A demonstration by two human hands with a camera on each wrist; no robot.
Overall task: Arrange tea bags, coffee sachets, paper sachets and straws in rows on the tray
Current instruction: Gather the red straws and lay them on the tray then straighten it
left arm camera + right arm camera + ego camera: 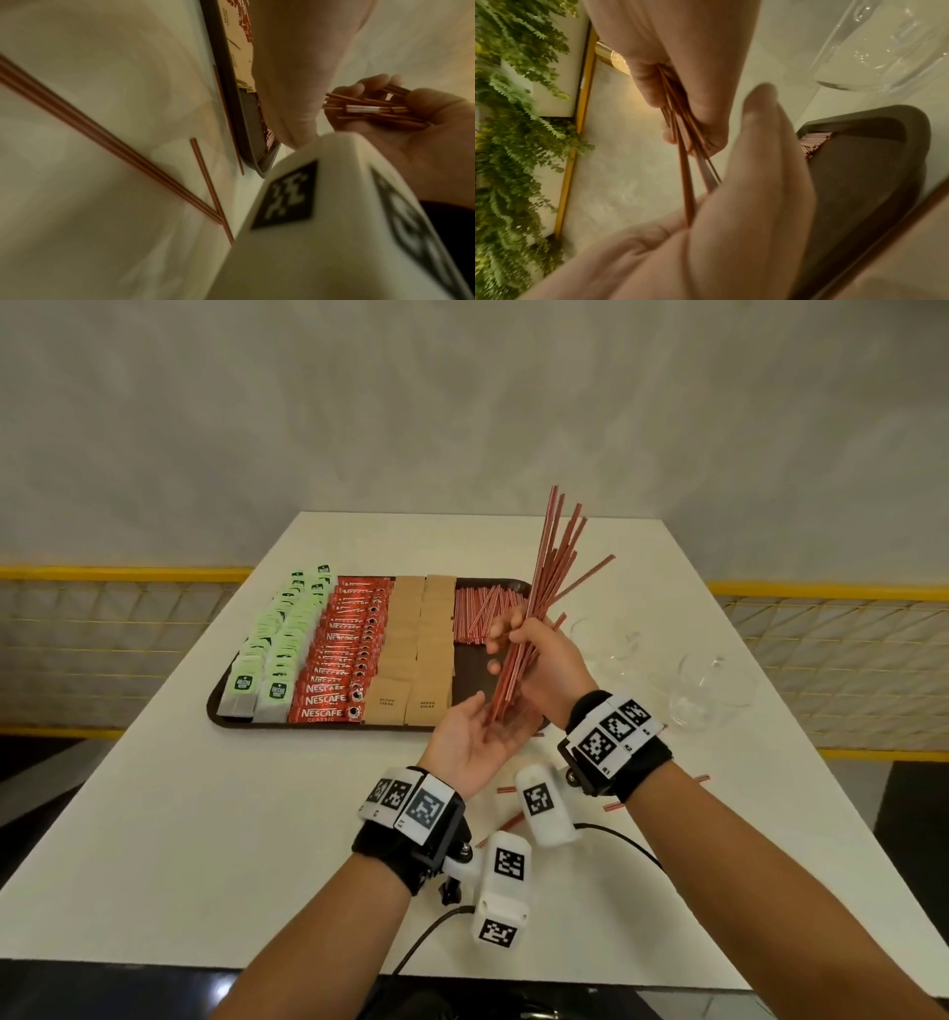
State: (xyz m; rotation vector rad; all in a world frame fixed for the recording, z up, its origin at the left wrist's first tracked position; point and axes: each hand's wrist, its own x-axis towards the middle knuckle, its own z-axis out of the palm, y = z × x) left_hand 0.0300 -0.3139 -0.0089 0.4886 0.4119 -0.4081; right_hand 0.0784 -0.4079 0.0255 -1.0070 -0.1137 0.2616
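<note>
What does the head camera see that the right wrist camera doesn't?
Only the head view shows the green tea bags, red coffee sachets and brown paper sachets. Only the right wrist view shows green leafy plants. Both show the dark brown tray, the clear glass cups and the bundle of thin red straws in the right hand.

Tray point(218, 706) on table point(205, 839), glasses point(711, 690) seemingly right of it

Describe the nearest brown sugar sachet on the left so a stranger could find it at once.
On the dark tray, find the two brown paper columns right of the red Nescafe sachets. The left brown sugar sachet lies at the near end, beside the Nescafe row; its twin lies farther right.
</note>
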